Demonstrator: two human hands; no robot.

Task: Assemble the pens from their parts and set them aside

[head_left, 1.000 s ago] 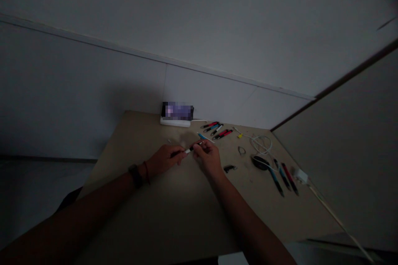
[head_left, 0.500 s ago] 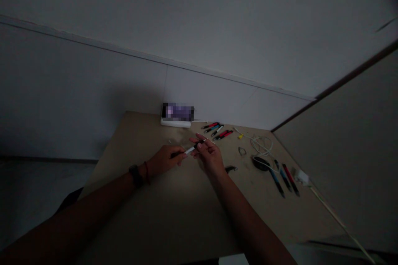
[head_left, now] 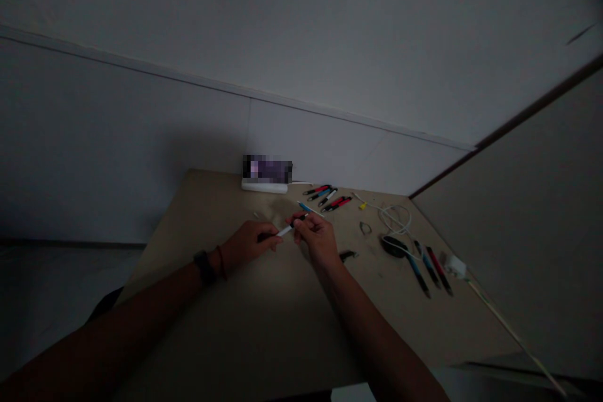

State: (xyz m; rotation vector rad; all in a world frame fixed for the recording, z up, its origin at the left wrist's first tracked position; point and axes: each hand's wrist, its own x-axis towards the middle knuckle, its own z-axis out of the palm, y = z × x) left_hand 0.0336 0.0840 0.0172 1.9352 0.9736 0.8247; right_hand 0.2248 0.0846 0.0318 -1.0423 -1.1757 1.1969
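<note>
Pen (head_left: 286, 230) looked light, stiff and slim; left hand (head_left: 249, 242) and right hand (head_left: 316, 239) each had a grip clamped on one end

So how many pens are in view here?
9, dimly seen: one pen held between left hand and right hand; five pens clustered at the table's far edge; three pens at right by the white cable. A blue piece may be another.
</note>
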